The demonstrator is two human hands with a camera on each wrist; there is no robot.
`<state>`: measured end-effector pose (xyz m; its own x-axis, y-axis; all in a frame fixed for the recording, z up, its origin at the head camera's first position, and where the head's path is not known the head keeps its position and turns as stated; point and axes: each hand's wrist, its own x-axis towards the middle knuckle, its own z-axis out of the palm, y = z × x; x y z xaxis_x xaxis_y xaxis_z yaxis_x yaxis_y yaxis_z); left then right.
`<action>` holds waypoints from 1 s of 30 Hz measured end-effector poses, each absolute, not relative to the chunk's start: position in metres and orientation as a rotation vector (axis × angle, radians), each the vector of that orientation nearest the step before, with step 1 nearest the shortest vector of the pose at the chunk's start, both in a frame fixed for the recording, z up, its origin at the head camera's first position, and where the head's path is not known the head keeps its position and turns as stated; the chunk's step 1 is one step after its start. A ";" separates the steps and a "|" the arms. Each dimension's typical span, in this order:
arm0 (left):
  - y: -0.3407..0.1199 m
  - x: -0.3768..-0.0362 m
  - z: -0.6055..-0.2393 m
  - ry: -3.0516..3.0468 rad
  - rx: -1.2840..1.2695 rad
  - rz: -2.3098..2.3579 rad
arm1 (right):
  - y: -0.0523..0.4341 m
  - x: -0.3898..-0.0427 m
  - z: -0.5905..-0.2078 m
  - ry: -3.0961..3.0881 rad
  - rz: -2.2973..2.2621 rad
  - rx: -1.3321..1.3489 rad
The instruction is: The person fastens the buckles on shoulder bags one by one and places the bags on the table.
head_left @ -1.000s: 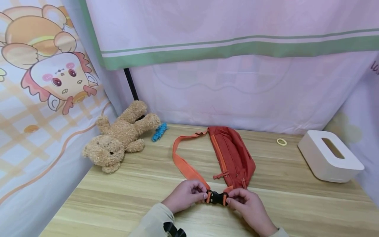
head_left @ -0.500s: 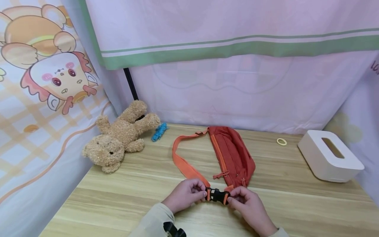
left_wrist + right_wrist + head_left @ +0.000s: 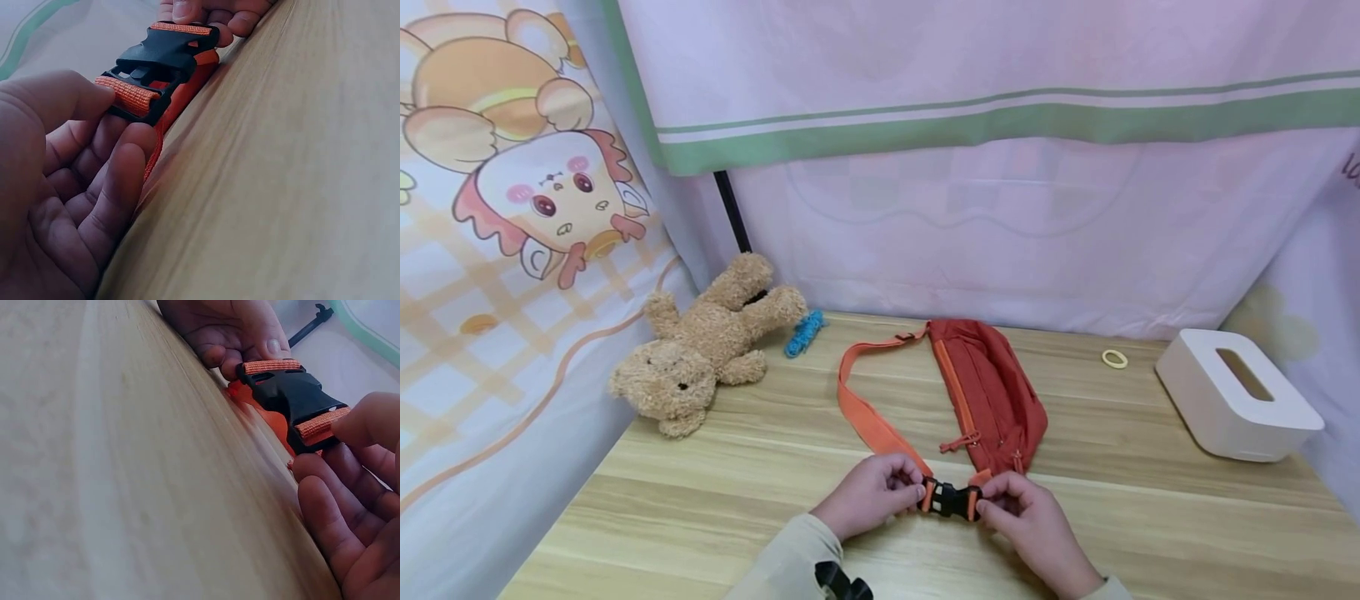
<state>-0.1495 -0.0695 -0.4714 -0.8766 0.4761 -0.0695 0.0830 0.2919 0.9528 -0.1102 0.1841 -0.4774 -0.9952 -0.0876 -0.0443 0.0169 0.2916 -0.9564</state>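
Note:
A black side-release buckle (image 3: 953, 500) with orange webbing lies between both hands at the front of a red waist bag (image 3: 988, 392). My left hand (image 3: 874, 497) pinches its left end, thumb over the webbing and fingers beneath. At the other end, my right hand (image 3: 1037, 527) pinches the buckle the same way. Seen from the left wrist, the buckle halves (image 3: 156, 59) are joined in line, with a gap showing around the middle prong. The right wrist view shows the buckle's broad half (image 3: 300, 394) held close over the table. An orange strap (image 3: 868, 417) loops back to the bag.
A tan teddy bear (image 3: 700, 350) lies at the left, beside a blue bundle of cord (image 3: 805, 333). To the right are a pale yellow ring (image 3: 1115, 359) and a white tissue box (image 3: 1232, 400). Printed curtains (image 3: 962, 225) hang behind the wooden table (image 3: 700, 500).
The buckle halves drew slightly apart by half a second ago; now they are a little closer again. Both hands otherwise keep their grip and place.

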 end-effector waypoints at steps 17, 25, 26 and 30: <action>-0.070 -0.151 -0.474 2.209 0.532 1.629 | 0.185 -0.110 -0.475 2.483 -1.786 -0.031; -0.070 -0.152 -0.475 2.246 0.522 1.595 | 0.185 -0.110 -0.477 2.455 -1.826 -0.063; -0.069 -0.152 -0.475 2.246 0.513 1.598 | 0.185 -0.109 -0.477 2.448 -1.841 -0.068; -0.069 -0.153 -0.475 2.231 0.482 1.627 | 0.185 -0.109 -0.477 2.421 -1.875 -0.052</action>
<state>-0.1531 -0.0689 -0.4747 -0.8858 0.4588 -0.0700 0.0736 0.2878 0.9549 -0.1094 0.1847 -0.4767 -0.9963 -0.0751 -0.0417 0.0216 0.2507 -0.9678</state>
